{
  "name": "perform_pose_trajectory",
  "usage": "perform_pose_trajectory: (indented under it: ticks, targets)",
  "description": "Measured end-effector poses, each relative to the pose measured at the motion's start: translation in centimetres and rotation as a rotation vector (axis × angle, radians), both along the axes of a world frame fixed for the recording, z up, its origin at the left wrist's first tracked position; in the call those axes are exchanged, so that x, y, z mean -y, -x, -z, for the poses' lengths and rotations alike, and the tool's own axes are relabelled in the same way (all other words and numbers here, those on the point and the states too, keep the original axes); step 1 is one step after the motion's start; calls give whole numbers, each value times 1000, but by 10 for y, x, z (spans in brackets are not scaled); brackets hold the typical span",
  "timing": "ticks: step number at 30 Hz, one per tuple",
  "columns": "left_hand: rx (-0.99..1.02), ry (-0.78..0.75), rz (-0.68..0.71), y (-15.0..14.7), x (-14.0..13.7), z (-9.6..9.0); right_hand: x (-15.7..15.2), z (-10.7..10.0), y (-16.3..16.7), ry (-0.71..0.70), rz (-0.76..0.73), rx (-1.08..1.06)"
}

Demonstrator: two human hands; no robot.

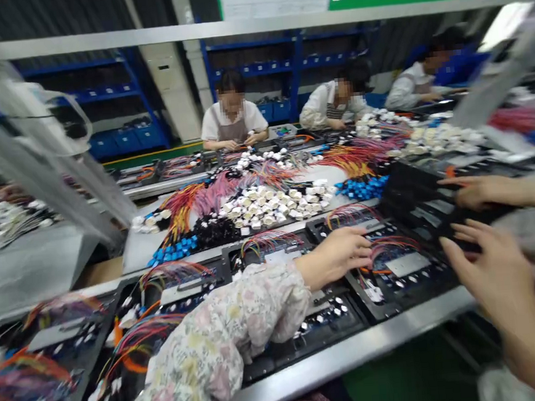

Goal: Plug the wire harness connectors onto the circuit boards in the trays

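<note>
My left hand [341, 253], in a floral sleeve, reaches over a black tray [306, 339] holding a circuit board and wires. Its fingers are stretched out, with nothing visible in them, near the neighbouring tray's thin colored wires [394, 243]. On the right my right hand [502, 274] is raised, thumb and fingers apart, by the lower edge of a tilted black panel [399, 199] with cut-outs. Whether the fingers touch that panel cannot be made out. Another person's hand [477, 191] lies over the panel from the right.
More wired trays [177, 288] line the bench behind its metal front rail [354, 354]. Beyond them lie heaps of white connectors [274, 205], blue connectors [174, 250] and wire bundles [216, 195]. Slanted metal posts [74, 160] stand at the sides. Several people work across the bench.
</note>
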State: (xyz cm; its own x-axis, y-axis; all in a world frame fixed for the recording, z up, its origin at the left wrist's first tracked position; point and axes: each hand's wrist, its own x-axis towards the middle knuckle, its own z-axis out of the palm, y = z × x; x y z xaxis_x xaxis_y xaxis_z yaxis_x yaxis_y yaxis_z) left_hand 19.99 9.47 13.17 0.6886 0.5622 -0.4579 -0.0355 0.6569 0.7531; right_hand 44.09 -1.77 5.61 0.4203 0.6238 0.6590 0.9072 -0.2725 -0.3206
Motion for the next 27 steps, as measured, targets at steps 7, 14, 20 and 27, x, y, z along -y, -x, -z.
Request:
perform_pose_trajectory:
  ticks: [7,14,20,27]
  targets:
    - [-6,-68,96,-33,-6,0,-2,-37,5,-38,-29,-96]
    - [-27,-56,103,-59,-7,0,3,-49,-15,-38,-26,-55]
    - [-39,-45,125,-79,-14,-2,-7,-43,-47,71,5,-25]
    - [-108,-71,133,-136,-28,4,-42,-65,-157,198,202,-29]
